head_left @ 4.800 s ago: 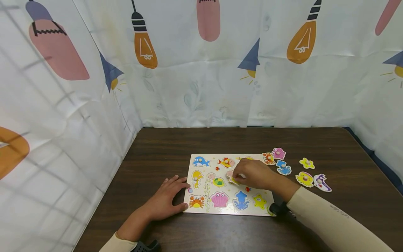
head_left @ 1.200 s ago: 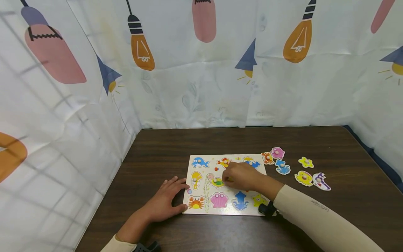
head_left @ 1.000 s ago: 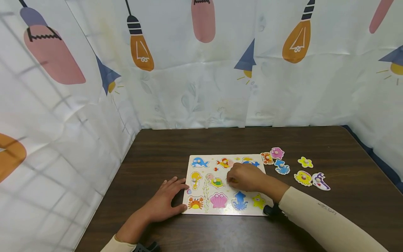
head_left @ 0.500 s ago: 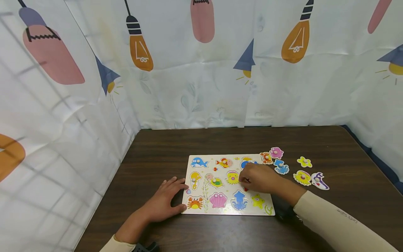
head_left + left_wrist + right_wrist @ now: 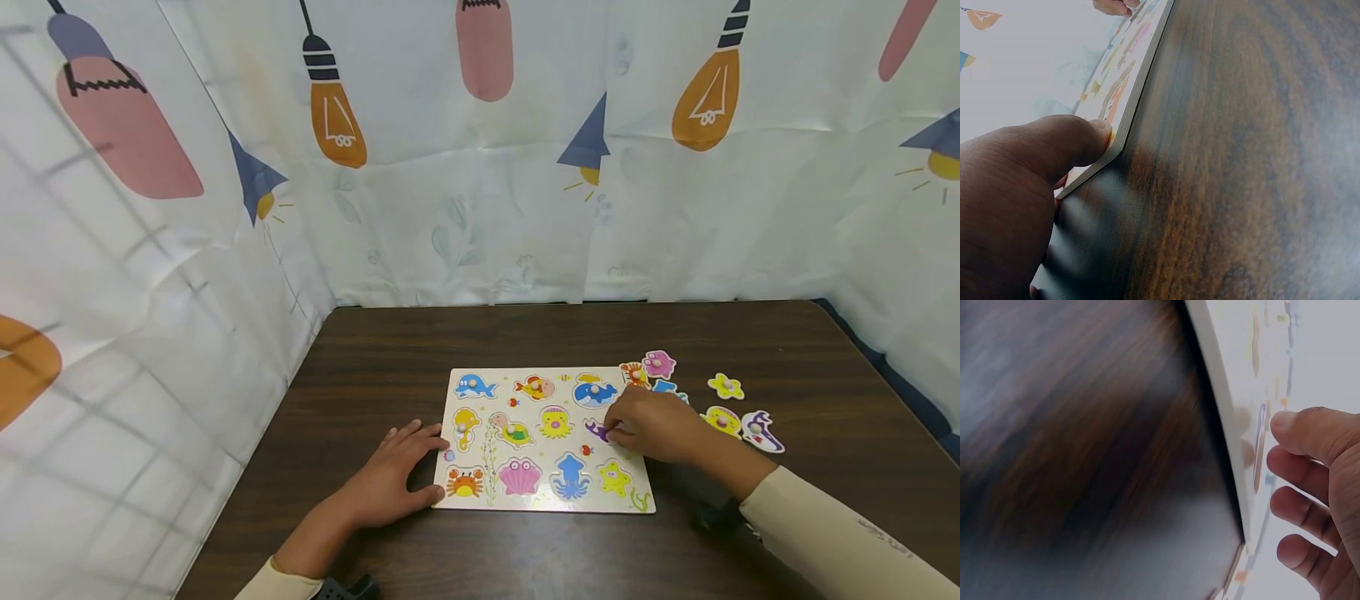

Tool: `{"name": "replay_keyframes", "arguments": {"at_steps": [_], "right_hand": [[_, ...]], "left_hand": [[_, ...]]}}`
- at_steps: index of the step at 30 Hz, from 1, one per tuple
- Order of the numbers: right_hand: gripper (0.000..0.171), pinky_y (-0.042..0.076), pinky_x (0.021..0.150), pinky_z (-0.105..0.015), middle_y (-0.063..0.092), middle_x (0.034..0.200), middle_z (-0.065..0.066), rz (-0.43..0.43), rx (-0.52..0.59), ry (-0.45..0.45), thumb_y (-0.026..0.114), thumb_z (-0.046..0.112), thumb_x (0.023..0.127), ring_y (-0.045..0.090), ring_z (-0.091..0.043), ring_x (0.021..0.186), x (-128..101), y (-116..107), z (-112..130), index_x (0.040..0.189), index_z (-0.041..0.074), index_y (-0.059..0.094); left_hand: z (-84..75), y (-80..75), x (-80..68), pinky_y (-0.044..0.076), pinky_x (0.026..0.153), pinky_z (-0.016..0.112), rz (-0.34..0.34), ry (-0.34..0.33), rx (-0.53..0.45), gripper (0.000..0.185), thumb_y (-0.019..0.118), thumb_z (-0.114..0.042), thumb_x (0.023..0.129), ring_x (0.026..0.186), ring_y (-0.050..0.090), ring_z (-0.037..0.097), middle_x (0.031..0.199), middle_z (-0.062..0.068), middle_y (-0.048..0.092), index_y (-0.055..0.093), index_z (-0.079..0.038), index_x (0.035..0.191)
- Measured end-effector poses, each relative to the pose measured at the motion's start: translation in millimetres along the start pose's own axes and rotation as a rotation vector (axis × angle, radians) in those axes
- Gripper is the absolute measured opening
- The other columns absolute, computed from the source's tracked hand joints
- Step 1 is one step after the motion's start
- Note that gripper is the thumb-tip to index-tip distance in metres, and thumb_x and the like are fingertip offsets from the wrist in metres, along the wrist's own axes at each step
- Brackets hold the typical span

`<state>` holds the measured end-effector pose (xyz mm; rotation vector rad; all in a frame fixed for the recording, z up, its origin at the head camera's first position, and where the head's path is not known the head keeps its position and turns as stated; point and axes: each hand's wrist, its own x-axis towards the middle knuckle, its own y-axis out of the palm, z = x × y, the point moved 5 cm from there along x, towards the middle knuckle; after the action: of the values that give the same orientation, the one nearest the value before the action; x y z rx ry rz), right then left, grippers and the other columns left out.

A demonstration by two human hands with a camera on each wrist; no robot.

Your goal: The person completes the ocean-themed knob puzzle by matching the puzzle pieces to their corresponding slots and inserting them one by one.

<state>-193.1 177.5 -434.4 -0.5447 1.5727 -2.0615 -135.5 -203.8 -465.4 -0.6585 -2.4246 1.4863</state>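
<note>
My left hand (image 5: 393,475) lies at the left edge of the wooden puzzle board (image 5: 540,499). Its thumb (image 5: 1085,134) presses on the board's near-left corner in the left wrist view. The right hand (image 5: 651,427) hovers over the board's right edge, partly covering a purple sea-creature picture (image 5: 596,429). In the right wrist view its fingers (image 5: 1297,505) are loosely bent, apart, with nothing between them. A knobbed turtle piece (image 5: 514,432) sits in the board, left of the yellow octopus picture (image 5: 555,422).
Loose knobbed pieces lie right of the board: an orange crab (image 5: 634,372), a pink shell (image 5: 659,364), a partly hidden blue squid (image 5: 666,387), a yellow star (image 5: 726,386), a yellow octopus (image 5: 722,419) and a purple sea creature (image 5: 762,432). The dark table (image 5: 420,333) meets a printed curtain (image 5: 480,208).
Earlier my right hand held the turtle piece; it now lies in its place on the board. That hand has since moved right, uncovering the octopus picture. The left hand stays put.
</note>
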Motion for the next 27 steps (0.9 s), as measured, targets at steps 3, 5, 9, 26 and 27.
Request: {"name": "replay_keyframes", "arguments": {"at_steps": [3,5,9,26,27], "right_hand": [[0.012,0.053,0.066,-0.028,0.067,0.093,0.012,-0.013,0.0,0.002,0.085,0.024,0.085,0.056,-0.006,0.083,-7.1,-4.1,-5.3,0.096,0.022,0.081],[0.013,0.054,0.068,-0.03,0.067,0.094,0.011,-0.025,-0.011,-0.004,0.085,0.023,0.084,0.058,-0.008,0.085,-11.9,-6.8,-8.4,0.096,0.022,0.081],[0.013,0.056,0.069,-0.033,0.067,0.095,0.01,-0.044,-0.049,-0.006,0.085,0.023,0.085,0.059,-0.009,0.087,-20.2,-11.4,-15.1,0.096,0.024,0.08],[0.017,0.054,0.063,-0.031,0.067,0.096,0.009,-0.115,-0.074,0.078,0.088,0.023,0.081,0.061,-0.015,0.092,-52.9,-23.2,-51.3,0.097,0.024,0.08],[0.018,0.055,0.063,-0.032,0.067,0.096,0.008,-0.125,-0.081,0.078,0.088,0.023,0.081,0.062,-0.016,0.092,-54.6,-24.6,-52.5,0.097,0.023,0.08]], "left_hand": [[-0.6,-0.4,-0.1,0.015,0.12,0.066,0.0,0.001,0.001,0.059,0.076,-0.047,0.09,0.151,0.027,0.037,0.157,0.003,0.043,0.057,-0.022,0.14],[-0.8,-0.6,-0.3,0.015,0.12,0.066,-0.002,0.003,0.0,0.059,0.076,-0.046,0.09,0.151,0.027,0.037,0.157,0.003,0.044,0.057,-0.022,0.14],[-0.6,-0.1,-0.4,0.015,0.12,0.065,-0.004,0.005,0.0,0.059,0.076,-0.045,0.09,0.151,0.027,0.037,0.157,0.003,0.044,0.057,-0.022,0.14],[-0.3,-0.3,-1.1,0.014,0.12,0.065,-0.001,0.004,-0.01,0.059,0.075,-0.047,0.09,0.151,0.026,0.036,0.158,0.002,0.043,0.056,-0.023,0.141],[-0.3,-0.4,-1.1,0.014,0.12,0.065,-0.002,0.005,-0.011,0.059,0.075,-0.047,0.09,0.151,0.026,0.036,0.158,0.002,0.043,0.056,-0.023,0.141]]}}
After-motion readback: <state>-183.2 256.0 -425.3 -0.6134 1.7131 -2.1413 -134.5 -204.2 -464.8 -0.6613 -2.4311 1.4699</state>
